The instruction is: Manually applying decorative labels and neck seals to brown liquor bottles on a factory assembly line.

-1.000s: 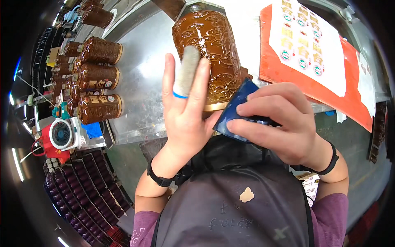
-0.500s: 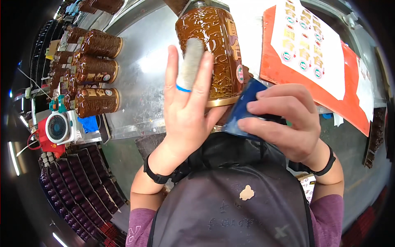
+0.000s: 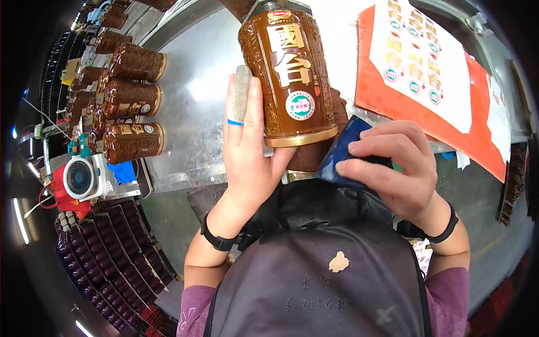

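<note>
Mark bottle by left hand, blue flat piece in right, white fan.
Brown bottle point(image 3: 288, 80), head view: middle of lettered side.
Blue flat piece point(image 3: 341, 148), head view: its broad face.
White fan point(image 3: 80, 177), head view: round grille.

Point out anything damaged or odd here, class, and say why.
The dark apron has a ragged pale patch on its front, standing out against the dark surface; peeled or stained, I can't tell.

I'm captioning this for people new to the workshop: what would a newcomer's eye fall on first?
Probably the large brown bottle at upper centre, its gold lettering facing the camera and the left hand beside it. Near its base, the right hand pinches a dark blue piece. The bright orange board stands out at upper right.
</note>
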Tool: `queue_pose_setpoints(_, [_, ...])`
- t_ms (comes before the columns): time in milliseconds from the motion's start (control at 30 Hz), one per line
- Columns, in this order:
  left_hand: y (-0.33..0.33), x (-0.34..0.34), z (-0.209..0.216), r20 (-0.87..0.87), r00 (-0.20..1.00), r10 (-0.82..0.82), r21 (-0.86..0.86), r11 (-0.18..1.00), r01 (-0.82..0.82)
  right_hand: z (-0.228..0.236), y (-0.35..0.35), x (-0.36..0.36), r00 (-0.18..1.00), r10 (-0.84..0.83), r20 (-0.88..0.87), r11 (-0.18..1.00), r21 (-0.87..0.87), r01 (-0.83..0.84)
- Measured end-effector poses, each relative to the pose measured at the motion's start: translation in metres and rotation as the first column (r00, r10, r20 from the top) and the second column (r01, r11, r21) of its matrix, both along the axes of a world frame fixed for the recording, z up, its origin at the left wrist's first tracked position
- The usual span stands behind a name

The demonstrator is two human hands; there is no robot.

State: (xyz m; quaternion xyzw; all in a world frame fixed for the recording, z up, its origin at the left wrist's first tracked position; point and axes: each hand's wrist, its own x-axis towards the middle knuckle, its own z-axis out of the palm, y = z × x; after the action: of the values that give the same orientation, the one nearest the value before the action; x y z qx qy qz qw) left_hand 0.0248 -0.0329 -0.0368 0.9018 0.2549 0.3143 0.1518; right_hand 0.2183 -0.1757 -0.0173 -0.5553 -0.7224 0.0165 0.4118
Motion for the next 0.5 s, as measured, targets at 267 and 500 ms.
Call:
queue_pose_setpoints(267, [0.006,0.010,0.001,-0.036,0.994,-0.104,0.099,0.989,0.107,-0.011,0.012,0.000,1.000,0.020,0.011,0.990,0.137,-0.021])
queue_pose_setpoints(500, [0.001,-0.002,-0.011,0.025,0.999,-0.046,-0.122,0.991,0.049,-0.014,-0.003,0.001,0.997,-0.073,-0.037,0.995,-0.073,0.071])
